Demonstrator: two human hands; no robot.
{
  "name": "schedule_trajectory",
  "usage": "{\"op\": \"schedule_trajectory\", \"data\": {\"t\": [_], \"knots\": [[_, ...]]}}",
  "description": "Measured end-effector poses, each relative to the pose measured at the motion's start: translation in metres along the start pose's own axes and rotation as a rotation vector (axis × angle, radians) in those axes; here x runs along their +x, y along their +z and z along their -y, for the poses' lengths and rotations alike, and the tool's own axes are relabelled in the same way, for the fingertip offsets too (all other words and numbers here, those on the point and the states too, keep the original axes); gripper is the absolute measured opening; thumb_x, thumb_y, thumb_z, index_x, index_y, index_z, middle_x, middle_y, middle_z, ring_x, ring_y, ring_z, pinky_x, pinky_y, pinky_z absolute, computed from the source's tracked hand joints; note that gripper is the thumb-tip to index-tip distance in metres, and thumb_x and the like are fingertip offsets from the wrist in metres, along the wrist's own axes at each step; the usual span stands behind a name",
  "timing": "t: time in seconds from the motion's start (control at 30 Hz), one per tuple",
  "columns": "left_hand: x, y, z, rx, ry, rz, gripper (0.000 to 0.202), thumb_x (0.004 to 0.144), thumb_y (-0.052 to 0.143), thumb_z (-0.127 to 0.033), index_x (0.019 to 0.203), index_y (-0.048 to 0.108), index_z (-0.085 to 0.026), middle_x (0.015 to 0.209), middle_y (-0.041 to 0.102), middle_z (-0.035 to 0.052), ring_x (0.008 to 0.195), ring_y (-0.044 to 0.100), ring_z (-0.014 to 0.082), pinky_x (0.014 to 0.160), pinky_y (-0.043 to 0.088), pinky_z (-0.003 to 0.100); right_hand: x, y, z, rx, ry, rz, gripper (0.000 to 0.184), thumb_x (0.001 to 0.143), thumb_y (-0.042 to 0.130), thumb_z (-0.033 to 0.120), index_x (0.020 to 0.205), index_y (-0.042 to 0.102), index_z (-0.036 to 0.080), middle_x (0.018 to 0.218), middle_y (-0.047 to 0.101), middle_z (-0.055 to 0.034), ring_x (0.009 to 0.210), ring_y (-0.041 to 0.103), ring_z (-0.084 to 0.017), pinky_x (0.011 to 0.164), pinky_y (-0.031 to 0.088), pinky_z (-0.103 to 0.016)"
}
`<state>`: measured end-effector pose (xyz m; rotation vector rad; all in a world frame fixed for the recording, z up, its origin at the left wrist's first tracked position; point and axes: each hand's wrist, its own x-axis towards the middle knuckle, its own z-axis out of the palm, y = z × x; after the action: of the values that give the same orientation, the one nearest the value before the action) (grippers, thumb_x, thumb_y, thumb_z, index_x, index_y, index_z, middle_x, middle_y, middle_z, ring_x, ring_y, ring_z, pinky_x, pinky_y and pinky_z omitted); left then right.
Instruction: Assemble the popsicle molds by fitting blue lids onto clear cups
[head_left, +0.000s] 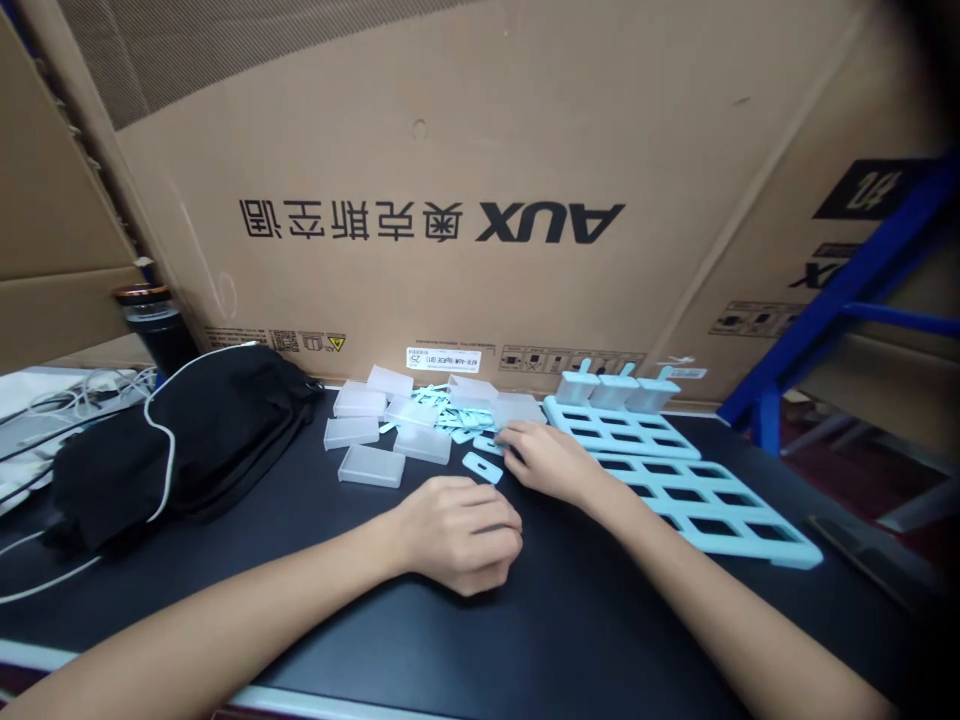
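Note:
My right hand point(541, 458) reaches to the pile's near right edge, its fingertips closed on a light-blue slotted popsicle mold lid point(489, 444). A second slotted lid point(482, 467) lies flat just nearer to me. Above the black table, my left hand point(463, 535) is curled with its fingers bent under; whatever may be inside is hidden. Several frosted clear popsicle molds point(372, 466) lie around a heap of light-blue sticks point(431, 405). To the right, three molds with lids and sticks point(615, 388) stand at the far side of a light-blue rack point(637, 440).
A second light-blue rack point(705, 505) lies nearer on the right. A black bag point(195, 430) with a white cable lies on the left, near a dark tumbler point(154, 325). A large cardboard box point(420, 290) walls off the back. A blue metal frame point(817, 310) stands right.

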<state>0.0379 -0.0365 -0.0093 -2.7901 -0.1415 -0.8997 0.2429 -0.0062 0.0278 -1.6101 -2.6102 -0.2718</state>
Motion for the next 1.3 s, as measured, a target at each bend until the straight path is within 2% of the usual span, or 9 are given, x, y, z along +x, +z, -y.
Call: {"op": "schedule_trajectory", "data": {"t": [0.2, 0.33, 0.43, 0.53, 0.63, 0.77, 0.87, 1.1, 1.3], "knots": [[-0.007, 0.0, 0.018, -0.003, -0.054, 0.058, 0.016, 0.088, 0.045, -0.017, 0.084, 0.06, -0.017, 0.089, 0.07, 0.0022, 0.077, 0.065, 0.0128, 0.063, 0.051, 0.024, -0.024, 0.003, -0.007, 0.023, 0.207, 0.051, 0.035, 0.096, 0.036, 0.036, 0.091, 0.066, 0.019, 0.098, 0.067, -0.01, 0.093, 0.062, -0.023, 0.071, 0.042, -0.03], [-0.009, 0.003, 0.017, -0.024, 0.058, 0.094, 0.019, 0.09, 0.043, -0.014, 0.091, 0.062, -0.019, 0.108, 0.07, 0.0016, 0.101, 0.066, 0.0126, 0.065, 0.052, 0.019, -0.026, 0.002, -0.01, 0.0, 0.244, 0.098, 0.031, 0.095, 0.038, 0.035, 0.083, 0.061, 0.019, 0.094, 0.066, -0.0097, 0.087, 0.063, -0.023, 0.062, 0.036, -0.028], [-0.007, 0.004, 0.014, -0.039, 0.114, 0.103, 0.02, 0.091, 0.043, -0.015, 0.096, 0.062, -0.02, 0.118, 0.067, 0.0019, 0.116, 0.058, 0.0148, 0.08, 0.052, 0.021, -0.025, 0.001, -0.011, -0.018, 0.251, 0.072, 0.025, 0.094, 0.038, 0.027, 0.08, 0.057, 0.019, 0.093, 0.066, -0.0094, 0.082, 0.063, -0.021, 0.058, 0.032, -0.028], [-0.002, 0.002, 0.014, -0.022, -0.085, 0.153, 0.019, 0.091, 0.047, -0.024, 0.101, 0.061, -0.018, 0.12, 0.064, 0.007, 0.113, 0.057, 0.0204, 0.093, 0.05, 0.032, -0.025, -0.004, -0.01, -0.027, 0.279, -0.018, 0.017, 0.09, 0.039, 0.021, 0.087, 0.055, 0.019, 0.092, 0.066, -0.0096, 0.08, 0.062, -0.021, 0.057, 0.03, -0.028], [0.002, 0.0, 0.016, -0.031, -0.349, 0.215, 0.033, 0.088, 0.054, -0.04, 0.113, 0.058, -0.019, 0.126, 0.058, 0.0094, 0.111, 0.056, 0.0242, 0.091, 0.051, 0.037, -0.026, -0.011, -0.007, 0.081, 0.294, -0.115, 0.012, 0.086, 0.041, 0.02, 0.09, 0.052, 0.019, 0.083, 0.064, -0.0065, 0.07, 0.059, -0.019, 0.057, 0.031, -0.028], [0.003, -0.001, 0.016, -0.091, -0.448, 0.287, 0.044, 0.088, 0.055, -0.045, 0.125, 0.051, -0.022, 0.122, 0.056, 0.0086, 0.109, 0.055, 0.0237, 0.085, 0.053, 0.035, -0.03, -0.014, 0.0, 0.422, 0.182, -0.185, 0.005, 0.082, 0.046, 0.022, 0.084, 0.051, 0.021, 0.07, 0.058, -0.0013, 0.061, 0.052, -0.016, 0.059, 0.035, -0.027], [0.001, 0.0, 0.015, -0.115, -0.418, 0.197, 0.041, 0.088, 0.055, -0.043, 0.121, 0.051, -0.02, 0.121, 0.056, 0.0105, 0.108, 0.055, 0.0237, 0.085, 0.054, 0.035, -0.031, -0.012, 0.005, 0.786, 0.127, -0.072, 0.006, 0.083, 0.05, 0.026, 0.083, 0.053, 0.021, 0.063, 0.054, 0.002, 0.058, 0.049, -0.014, 0.056, 0.036, -0.026], [-0.008, 0.004, 0.021, -0.171, -0.344, -0.248, 0.053, 0.081, 0.065, -0.034, 0.125, 0.039, -0.018, 0.125, 0.057, 0.0177, 0.116, 0.058, 0.0249, 0.088, 0.056, 0.037, -0.032, -0.007, 0.02, 1.542, 0.158, 0.196, 0.023, 0.081, 0.066, 0.038, 0.082, 0.055, 0.018, 0.072, 0.053, 0.0022, 0.064, 0.046, -0.01, 0.058, 0.039, -0.023], [-0.009, 0.006, 0.023, -0.134, -0.266, -0.267, 0.062, 0.084, 0.061, -0.042, 0.134, 0.032, -0.021, 0.121, 0.06, 0.0167, 0.115, 0.061, 0.0256, 0.084, 0.058, 0.035, -0.034, 0.003, 0.037, 1.756, 0.277, 0.305, 0.033, 0.082, 0.065, 0.042, 0.101, 0.048, 0.021, 0.063, 0.056, 0.0055, 0.052, 0.048, -0.008, 0.051, 0.038, -0.021]]}}
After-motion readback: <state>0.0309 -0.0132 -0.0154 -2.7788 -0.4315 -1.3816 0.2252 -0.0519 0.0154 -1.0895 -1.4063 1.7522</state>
